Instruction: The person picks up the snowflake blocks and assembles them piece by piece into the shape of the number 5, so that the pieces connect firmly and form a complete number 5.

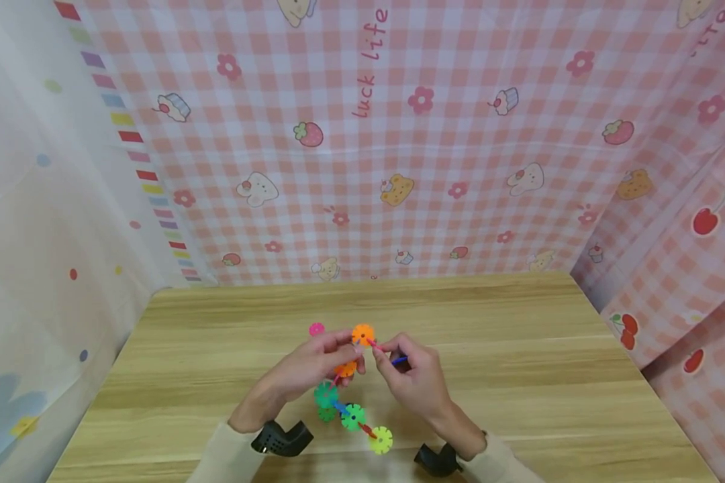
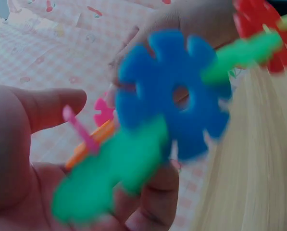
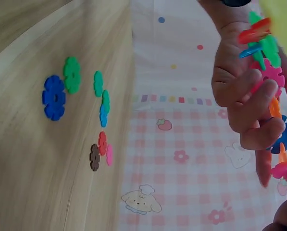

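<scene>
My left hand point(image 1: 320, 365) holds a chain of slotted plastic linking discs. At its fingertips is an orange disc point(image 1: 363, 335). Below the palm the chain runs through green, blue and red discs to a yellow disc point(image 1: 380, 439). My right hand point(image 1: 413, 379) pinches a pink disc point(image 1: 376, 345) edge-on against the orange one. Beside the right fingers sits a dark blue disc point(image 1: 400, 360). In the left wrist view, a large blue disc point(image 2: 143, 72) joins a blurred green disc point(image 2: 109, 178) and hides part of the right hand point(image 2: 201, 24).
On the wooden table point(image 1: 519, 349) lie loose discs, among them a blue disc point(image 3: 54, 97), a green disc point(image 3: 72, 75) and a brown disc point(image 3: 94, 157). Another pink disc point(image 1: 317, 329) shows past the left hand. A checked curtain point(image 1: 338, 161) hangs behind the table.
</scene>
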Available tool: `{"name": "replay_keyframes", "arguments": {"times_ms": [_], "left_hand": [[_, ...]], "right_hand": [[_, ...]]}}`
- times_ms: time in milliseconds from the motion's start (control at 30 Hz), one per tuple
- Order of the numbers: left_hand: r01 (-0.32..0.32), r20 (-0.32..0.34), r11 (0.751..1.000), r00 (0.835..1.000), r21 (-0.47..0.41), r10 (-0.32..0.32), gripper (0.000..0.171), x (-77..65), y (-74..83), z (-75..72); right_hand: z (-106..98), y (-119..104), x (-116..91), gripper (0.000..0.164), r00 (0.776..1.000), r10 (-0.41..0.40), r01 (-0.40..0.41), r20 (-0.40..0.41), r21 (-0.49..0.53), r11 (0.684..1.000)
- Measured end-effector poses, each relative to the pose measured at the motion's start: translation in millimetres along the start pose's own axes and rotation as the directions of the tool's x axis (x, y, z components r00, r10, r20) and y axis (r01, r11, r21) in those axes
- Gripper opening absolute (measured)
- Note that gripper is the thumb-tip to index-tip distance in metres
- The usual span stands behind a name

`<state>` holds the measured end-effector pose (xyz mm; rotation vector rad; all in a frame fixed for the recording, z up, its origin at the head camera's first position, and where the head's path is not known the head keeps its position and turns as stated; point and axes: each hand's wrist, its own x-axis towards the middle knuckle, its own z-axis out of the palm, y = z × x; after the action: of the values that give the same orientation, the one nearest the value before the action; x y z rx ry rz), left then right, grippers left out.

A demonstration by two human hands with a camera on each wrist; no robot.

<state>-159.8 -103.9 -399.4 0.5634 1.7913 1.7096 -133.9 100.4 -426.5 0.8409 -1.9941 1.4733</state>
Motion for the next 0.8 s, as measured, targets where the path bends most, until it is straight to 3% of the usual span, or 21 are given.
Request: {"name": "replay_keyframes", "arguments": {"times_ms": [133, 300, 400, 500, 633, 800], "left_hand": [[-0.004, -0.041, 1.0, 0.999, -0.001, 0.003, 0.036, 3.6, -5.1, 4.9], [-0.013, -0.09, 1.0, 0.996, 0.012, 0.014, 0.039, 4.8, -8.1, 9.9], [-0.014, -0.104, 1.0, 0.994, 0.017, 0.015, 0.04, 4.2, -8.0, 10.6], [-0.004, -0.114, 1.0, 0.993, 0.014, 0.005, 0.044, 3.0, -7.5, 9.7], [-0.008, -0.119, 1.0, 0.993, 0.017, 0.01, 0.047, 2.0, -6.8, 7.7], [-0.03, -0.1, 0.999, 0.995, 0.021, 0.032, 0.041, 2.3, -6.9, 5.7]], "right_hand": [[3, 15, -7, 0.02, 0.996, -0.082, 0.083, 0.021, -0.022, 0.996], [3, 19, -8, 0.021, 0.994, -0.098, 0.099, 0.039, -0.032, 0.995], [1, 10, -5, 0.02, 0.997, -0.043, 0.042, 0.06, 0.005, 0.999], [-4, -1, -2, 0.02, 0.995, 0.061, -0.066, 0.085, 0.062, 0.996], [-8, 5, -6, 0.019, 0.98, 0.167, -0.179, 0.112, 0.105, 0.978], [-11, 13, -9, 0.017, 0.968, 0.205, -0.226, 0.144, 0.152, 0.962]]}}
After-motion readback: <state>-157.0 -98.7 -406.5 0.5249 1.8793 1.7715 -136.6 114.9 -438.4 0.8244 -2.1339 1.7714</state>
